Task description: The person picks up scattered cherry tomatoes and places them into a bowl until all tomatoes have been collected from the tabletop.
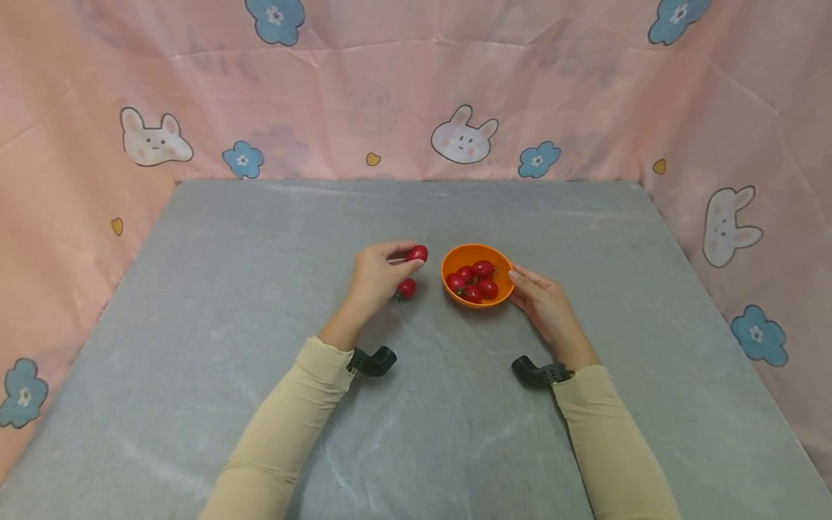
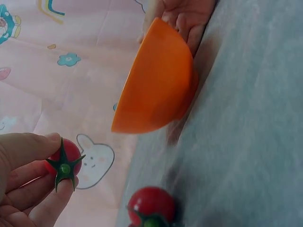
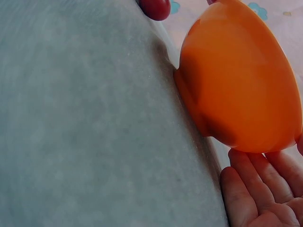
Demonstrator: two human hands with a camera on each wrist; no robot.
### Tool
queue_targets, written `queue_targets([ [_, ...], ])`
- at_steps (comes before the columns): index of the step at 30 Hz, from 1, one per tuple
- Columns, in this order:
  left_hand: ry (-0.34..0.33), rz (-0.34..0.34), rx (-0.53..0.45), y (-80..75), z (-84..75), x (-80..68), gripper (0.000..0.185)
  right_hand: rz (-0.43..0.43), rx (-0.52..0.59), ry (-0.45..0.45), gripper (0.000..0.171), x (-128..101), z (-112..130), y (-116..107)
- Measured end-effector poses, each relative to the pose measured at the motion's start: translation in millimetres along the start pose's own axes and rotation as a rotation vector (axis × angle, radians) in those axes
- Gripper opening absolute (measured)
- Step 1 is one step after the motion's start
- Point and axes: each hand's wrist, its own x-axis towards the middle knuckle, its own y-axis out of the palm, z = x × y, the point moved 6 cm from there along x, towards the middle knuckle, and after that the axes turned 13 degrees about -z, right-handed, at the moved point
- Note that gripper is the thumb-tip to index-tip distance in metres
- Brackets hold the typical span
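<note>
Head view, left to right: the left hand (image 1: 379,278), black bracket (image 1: 373,362) at its wrist, has thumb and fingers clamped on a tomato (image 1: 419,253); a loose tomato (image 1: 407,287) lies near it on the table (image 1: 195,325), short of the bowl (image 1: 466,255); five more tomatoes (image 1: 472,293) sit in the bowl; the right hand (image 1: 546,307), with a second bracket (image 1: 538,373), grips the bowl's right side. The table is mottled grey, with a pink printed curtain (image 1: 390,72) behind and at both sides. Left wrist view adds the held tomato's star-shaped green calyx (image 2: 65,169); right wrist view, fingers (image 3: 253,177) against the bowl's outer wall.
</note>
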Motion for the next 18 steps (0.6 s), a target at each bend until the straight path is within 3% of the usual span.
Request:
queue_targets([
  [8, 0.0, 0.045, -0.013, 13.6, -6.4, -2.9, 0.037, -0.004, -0.015, 0.005, 0.064, 0.3, -0.2, -0.6],
  [18, 0.054, 0.064, 0.02, 26.8, -14.7, -5.2, 0.037, -0.015, -0.037, -0.004, 0.065, 1.7, -2.8, -1.9],
])
